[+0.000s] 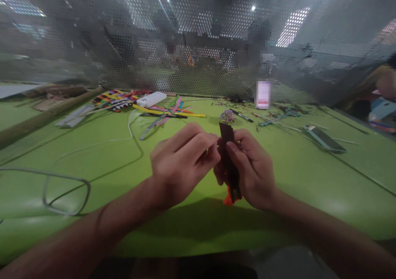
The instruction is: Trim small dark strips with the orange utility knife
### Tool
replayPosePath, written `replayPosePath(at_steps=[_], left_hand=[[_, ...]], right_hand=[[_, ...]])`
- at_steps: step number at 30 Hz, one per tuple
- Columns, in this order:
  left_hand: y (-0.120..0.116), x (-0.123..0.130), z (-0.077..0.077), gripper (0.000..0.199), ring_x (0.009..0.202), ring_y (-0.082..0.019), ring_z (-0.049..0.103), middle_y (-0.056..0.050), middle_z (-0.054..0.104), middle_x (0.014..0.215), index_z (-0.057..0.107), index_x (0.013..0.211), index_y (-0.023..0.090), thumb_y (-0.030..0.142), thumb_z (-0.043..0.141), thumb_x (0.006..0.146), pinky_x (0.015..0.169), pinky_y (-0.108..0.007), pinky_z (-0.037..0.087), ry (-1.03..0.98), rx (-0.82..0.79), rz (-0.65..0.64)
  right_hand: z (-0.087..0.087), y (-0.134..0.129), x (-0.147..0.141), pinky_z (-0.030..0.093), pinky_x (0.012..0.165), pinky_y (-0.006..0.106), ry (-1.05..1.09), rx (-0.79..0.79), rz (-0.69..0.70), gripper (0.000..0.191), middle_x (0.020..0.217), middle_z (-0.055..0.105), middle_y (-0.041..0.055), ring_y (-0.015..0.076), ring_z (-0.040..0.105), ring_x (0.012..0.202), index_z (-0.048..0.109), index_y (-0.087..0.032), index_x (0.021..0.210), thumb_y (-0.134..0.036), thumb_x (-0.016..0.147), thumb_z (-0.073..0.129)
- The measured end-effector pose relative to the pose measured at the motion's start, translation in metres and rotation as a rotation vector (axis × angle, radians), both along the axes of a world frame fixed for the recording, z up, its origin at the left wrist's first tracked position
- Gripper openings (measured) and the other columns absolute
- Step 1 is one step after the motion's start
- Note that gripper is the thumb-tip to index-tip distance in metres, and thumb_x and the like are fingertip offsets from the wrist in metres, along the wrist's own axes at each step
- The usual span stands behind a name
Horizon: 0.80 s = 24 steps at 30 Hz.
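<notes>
Above the front part of the green table my right hand (255,169) grips a flat dark brown strip (228,155), thumb across its face and fingers behind. The strip stands nearly upright, leaning slightly. A bright orange-red piece (228,198) shows at its lower end; whether the two are joined I cannot tell. My left hand (187,159) is closed in a pinch at the strip's left edge. What its fingertips hold, if anything, is hidden behind the curled fingers.
On the green table (108,188) lie colourful strips (168,112), a woven multicoloured piece (116,99), a white power bank (152,99) with a cable, a pen (241,116), a tangled ball (227,116) and a phone (324,139). Perforated metal mesh (198,73) stands behind. Another person (383,93) is at right.
</notes>
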State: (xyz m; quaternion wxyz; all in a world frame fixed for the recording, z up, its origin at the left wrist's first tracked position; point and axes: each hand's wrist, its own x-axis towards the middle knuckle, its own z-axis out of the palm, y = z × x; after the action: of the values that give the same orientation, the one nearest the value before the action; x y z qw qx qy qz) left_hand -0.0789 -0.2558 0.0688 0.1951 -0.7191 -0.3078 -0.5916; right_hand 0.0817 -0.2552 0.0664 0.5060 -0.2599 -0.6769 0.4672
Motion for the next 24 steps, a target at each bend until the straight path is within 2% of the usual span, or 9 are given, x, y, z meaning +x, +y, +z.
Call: replayPosePath(at_steps=[9, 19, 24], left_hand=[[0.0012, -0.0006, -0.0007, 0.019, 0.06, -0.009, 0.062, 0.003, 0.065, 0.068, 0.066, 0.082, 0.02, 0.003, 0.065, 0.091, 0.058, -0.022, 0.053, 0.005, 0.036, -0.026], [-0.0005, -0.0005, -0.002, 0.02, 0.06, -0.01, 0.063, 0.002, 0.066, 0.07, 0.066, 0.084, 0.022, 0.005, 0.064, 0.093, 0.055, -0.024, 0.051, -0.001, 0.011, -0.005], [0.0005, -0.0008, -0.0022, 0.019, 0.061, -0.01, 0.062, 0.003, 0.065, 0.07, 0.065, 0.083, 0.021, 0.004, 0.066, 0.091, 0.057, -0.024, 0.051, -0.001, 0.031, -0.006]], right_hand=[[-0.0004, 0.0026, 0.0001, 0.041, 0.04, 0.016, 0.008, -0.001, 0.026, 0.02, 0.058, 0.054, -0.0075, 0.0076, 0.049, 0.043, 0.053, -0.023, 0.096, -0.037, 0.11, 0.051], [0.0026, 0.0003, 0.0026, 0.04, 0.039, 0.018, -0.018, -0.044, 0.032, 0.022, 0.059, 0.054, -0.0066, 0.0087, 0.051, 0.043, 0.052, -0.023, 0.093, -0.039, 0.108, 0.051], [0.0026, -0.0001, 0.0023, 0.041, 0.04, 0.017, -0.001, -0.029, 0.04, 0.02, 0.06, 0.054, -0.0064, 0.0077, 0.051, 0.044, 0.052, -0.022, 0.092, -0.033, 0.109, 0.049]])
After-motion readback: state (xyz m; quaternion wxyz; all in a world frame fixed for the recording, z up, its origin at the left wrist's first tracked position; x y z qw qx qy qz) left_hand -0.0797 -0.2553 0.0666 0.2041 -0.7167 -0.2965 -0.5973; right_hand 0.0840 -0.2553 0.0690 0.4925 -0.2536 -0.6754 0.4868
